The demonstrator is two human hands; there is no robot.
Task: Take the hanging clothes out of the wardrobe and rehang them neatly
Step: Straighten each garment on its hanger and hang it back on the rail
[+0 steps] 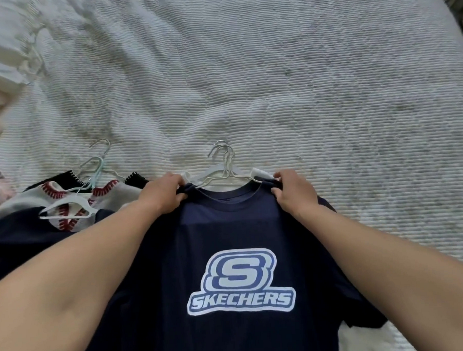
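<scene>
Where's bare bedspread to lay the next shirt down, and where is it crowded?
Free: the bedspread beyond the hanger hooks and right of the right hand, out to the right edge. Crowded: the near left, where the baseball-print garment and loose hangers lie beside the navy T-shirt that both hands grip; the left hand holds its other shoulder. Far left holds rumpled white fabric.

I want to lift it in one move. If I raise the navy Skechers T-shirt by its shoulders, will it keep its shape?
Probably not: the navy Skechers T-shirt lies limp on the bedspread, so it should sag. It looks light. The hangers at its collar may slip out.
</scene>
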